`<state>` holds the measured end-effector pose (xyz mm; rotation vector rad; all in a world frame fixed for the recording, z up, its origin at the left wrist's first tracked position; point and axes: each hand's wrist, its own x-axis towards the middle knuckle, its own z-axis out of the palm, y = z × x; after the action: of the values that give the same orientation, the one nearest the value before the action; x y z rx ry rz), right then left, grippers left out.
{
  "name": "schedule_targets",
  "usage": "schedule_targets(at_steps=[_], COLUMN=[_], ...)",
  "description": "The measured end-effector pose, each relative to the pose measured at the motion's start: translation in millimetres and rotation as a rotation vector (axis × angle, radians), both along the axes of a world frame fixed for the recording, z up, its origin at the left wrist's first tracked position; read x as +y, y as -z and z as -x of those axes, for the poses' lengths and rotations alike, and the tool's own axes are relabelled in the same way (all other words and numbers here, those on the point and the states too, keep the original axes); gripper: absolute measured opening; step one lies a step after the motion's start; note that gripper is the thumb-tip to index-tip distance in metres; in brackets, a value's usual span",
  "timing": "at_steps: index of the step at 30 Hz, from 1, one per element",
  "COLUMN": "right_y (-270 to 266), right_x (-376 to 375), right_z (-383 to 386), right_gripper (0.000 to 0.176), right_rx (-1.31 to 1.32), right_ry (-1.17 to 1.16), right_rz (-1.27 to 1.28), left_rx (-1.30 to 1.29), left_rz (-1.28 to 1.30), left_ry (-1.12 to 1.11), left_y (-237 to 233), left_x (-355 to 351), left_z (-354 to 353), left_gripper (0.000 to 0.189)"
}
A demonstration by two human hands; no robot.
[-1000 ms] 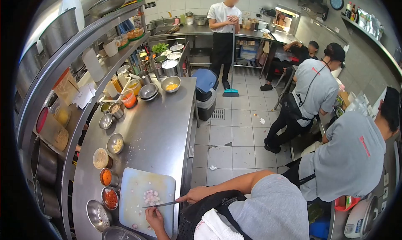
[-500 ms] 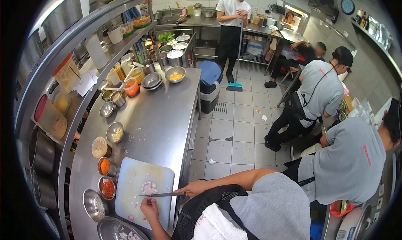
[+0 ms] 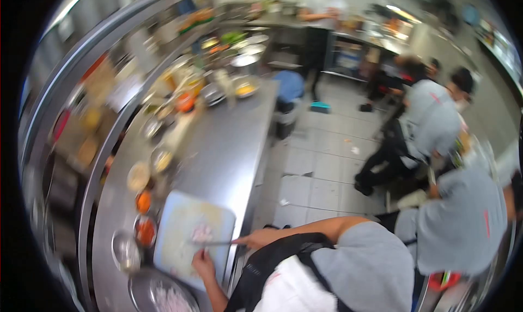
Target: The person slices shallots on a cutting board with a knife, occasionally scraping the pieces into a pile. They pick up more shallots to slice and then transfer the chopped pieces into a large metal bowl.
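Head view, blurred. Right hand [image 3: 260, 238] closed round knife [image 3: 213, 243] handle, blade lying across cutting board [image 3: 177, 216]. Left hand [image 3: 202, 264] on board beside blade; its grip can't be told. Judged: chopping in progress; next cut needs L hand kept clear of edge. Chopped pieces [image 3: 202, 233]: small pale-pink heap, mid-board, just beyond blade.

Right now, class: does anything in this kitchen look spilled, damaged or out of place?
Small pale scraps lie on the floor tiles beside the steel counter, and one tile shows a dark chip. The picture is too blurred to judge more.
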<state>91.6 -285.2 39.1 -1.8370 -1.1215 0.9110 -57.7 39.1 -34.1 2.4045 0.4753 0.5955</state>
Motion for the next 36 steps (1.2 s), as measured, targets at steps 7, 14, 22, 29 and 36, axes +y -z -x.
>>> schedule_targets(at_steps=[7, 14, 22, 29, 36], right_y=[-18.8, -14.5, -35.2, -50.3, -33.8], right_x=[4.2, 21.4, 7.7, 4.0, 2.8], right_z=[-2.3, 11.7, 16.6, 23.3, 29.3], right_gripper=[0.070, 0.068, 0.068, 0.069, 0.068], right_rx=[-0.201, -0.235, -0.443, -0.483, -0.472], right_ry=[-0.055, -0.030, -0.031, -0.051, -0.026], right_rz=[0.194, 0.178, 0.198, 0.280, 0.291], left_rx=[0.047, -0.001, -0.027, -0.042, -0.033], left_rz=[0.108, 0.110, 0.022, -0.060, -0.074], left_ry=[-0.052, 0.027, 0.072, 0.124, 0.137], left_y=[-49.6, -45.4, -55.5, -53.2, -48.0], left_x=[-18.9, 5.4, -6.9, -3.6, -0.2], left_z=[-10.9, 2.0, -0.5, -2.9, -4.1], left_gripper=[0.011, 0.011, 0.009, 0.009, 0.011])
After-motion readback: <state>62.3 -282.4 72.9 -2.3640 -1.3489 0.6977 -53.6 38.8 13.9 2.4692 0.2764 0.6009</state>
